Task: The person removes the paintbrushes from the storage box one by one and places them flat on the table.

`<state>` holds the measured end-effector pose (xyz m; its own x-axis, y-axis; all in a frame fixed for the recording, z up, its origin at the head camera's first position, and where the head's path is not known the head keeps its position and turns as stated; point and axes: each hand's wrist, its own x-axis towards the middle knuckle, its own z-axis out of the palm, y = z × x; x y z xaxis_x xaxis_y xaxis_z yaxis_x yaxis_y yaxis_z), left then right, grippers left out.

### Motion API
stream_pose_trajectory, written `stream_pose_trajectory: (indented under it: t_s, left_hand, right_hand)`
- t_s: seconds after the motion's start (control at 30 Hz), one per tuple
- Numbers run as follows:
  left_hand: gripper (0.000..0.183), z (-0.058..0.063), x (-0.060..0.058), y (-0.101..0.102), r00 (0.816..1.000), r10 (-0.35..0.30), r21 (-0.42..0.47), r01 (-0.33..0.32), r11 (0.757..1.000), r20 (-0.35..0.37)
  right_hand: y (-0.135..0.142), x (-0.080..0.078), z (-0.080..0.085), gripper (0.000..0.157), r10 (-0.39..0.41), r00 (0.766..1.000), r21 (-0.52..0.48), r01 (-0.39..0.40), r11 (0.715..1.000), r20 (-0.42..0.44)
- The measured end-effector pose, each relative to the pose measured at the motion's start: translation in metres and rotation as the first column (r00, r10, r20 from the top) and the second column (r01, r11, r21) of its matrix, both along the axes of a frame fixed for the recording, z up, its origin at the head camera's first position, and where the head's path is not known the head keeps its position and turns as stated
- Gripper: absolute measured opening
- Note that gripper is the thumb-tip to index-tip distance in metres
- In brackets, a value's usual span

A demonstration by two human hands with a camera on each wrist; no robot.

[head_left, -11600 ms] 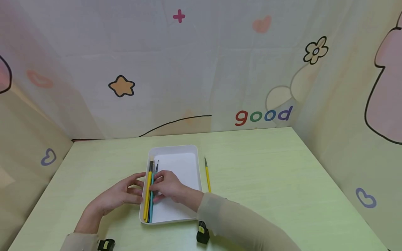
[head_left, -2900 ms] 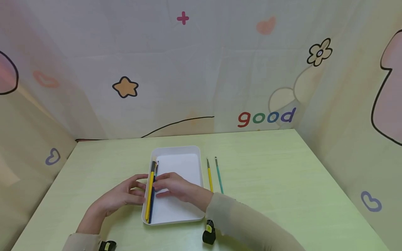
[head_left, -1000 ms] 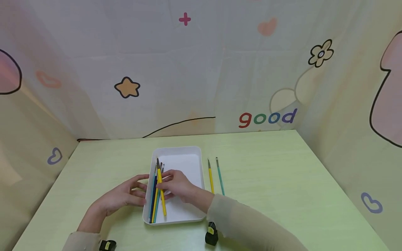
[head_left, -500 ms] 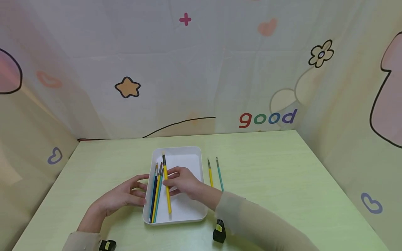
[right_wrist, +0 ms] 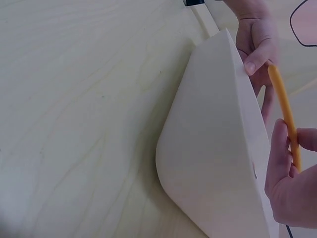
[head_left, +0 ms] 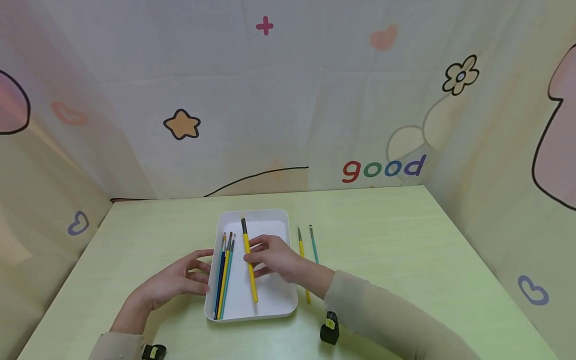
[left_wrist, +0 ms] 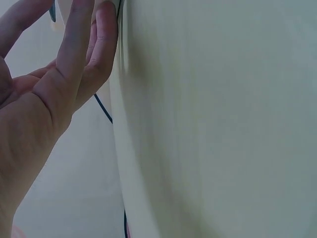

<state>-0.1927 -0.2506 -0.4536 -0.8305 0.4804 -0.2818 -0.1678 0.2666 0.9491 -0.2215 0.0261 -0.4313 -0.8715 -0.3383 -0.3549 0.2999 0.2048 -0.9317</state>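
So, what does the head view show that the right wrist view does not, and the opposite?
Only the head view: a loose yellow brush and a teal brush on the table, and the printed word "good".
Only the right wrist view: a close-up of the tray's outer wall.
Both: the table, tray, held yellow brush, left hand and right hand.

The pale green table point(head_left: 405, 250) carries a white tray point(head_left: 274, 304) — beside it, yellow brush point(head_left: 301, 246), teal brush point(head_left: 314, 245).

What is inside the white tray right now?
Along the left side of the white tray lie slim brushes with navy, yellow and teal handles. The right hand holds a thicker yellow brush over it, covering the floor beneath that hand.
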Motion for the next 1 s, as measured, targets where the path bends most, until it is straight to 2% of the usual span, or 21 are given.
stream_pose_trajectory:
  t_s: [0.4,0.7,1.0]
  left_hand:
    - [0.091,0.001,0.001,0.001,1.000,-0.001,0.014,0.002,1.000,-0.016]
    - [0.091,0.000,0.002,0.001,1.000,-0.006,0.016,0.006,1.000,-0.009]
    - [0.090,-0.001,0.003,-0.001,1.000,-0.014,0.021,0.014,1.000,-0.023]
  right_hand:
    - [0.021,-0.001,0.006,0.041,0.016,1.000,-0.006,-0.016,1.000,0.011]
    - [0.040,0.005,0.009,0.045,0.011,1.000,-0.017,-0.011,1.000,0.008]
    - [0.068,0.009,0.010,0.048,0.018,1.000,-0.084,-0.019,0.996,-0.009]
